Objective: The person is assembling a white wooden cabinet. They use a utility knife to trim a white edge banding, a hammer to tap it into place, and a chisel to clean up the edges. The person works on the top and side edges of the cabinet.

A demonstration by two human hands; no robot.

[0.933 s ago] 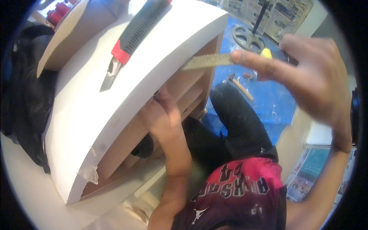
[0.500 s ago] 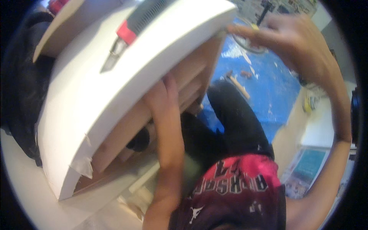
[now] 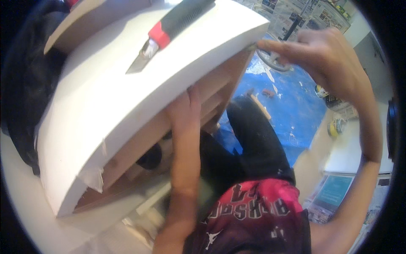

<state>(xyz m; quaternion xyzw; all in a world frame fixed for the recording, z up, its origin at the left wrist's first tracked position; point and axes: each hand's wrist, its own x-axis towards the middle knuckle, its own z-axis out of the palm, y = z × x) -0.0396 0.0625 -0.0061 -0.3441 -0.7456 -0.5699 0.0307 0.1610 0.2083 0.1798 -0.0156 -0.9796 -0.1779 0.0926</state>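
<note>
A large white curved panel (image 3: 122, 97) with a wooden frame (image 3: 144, 137) on its underside stands tilted before me. My left hand (image 3: 185, 109) reaches under its curved edge and is closed on the frame; some fingertips are hidden. My right hand (image 3: 325, 57) has its index finger stretched out, its tip touching the panel's far right corner, with the other fingers curled in. Something small and yellowish shows at that fingertip, too small to name. A utility knife (image 3: 171, 27) with a black and red handle lies on the white face, its blade out.
Torn white film (image 3: 94, 177) hangs from the panel's near left end. Black cloth (image 3: 23, 93) lies left of it. A blue sheet (image 3: 296, 118) with scraps and a wooden-handled tool (image 3: 261, 106) covers the floor. A yellow-edged roll (image 3: 337, 127) and newspapers (image 3: 275, 15) lie beyond.
The panel and the knife on it sit slightly farther right and higher in view. My right fingertip stays at the corner, and my left hand keeps its place under the edge.
</note>
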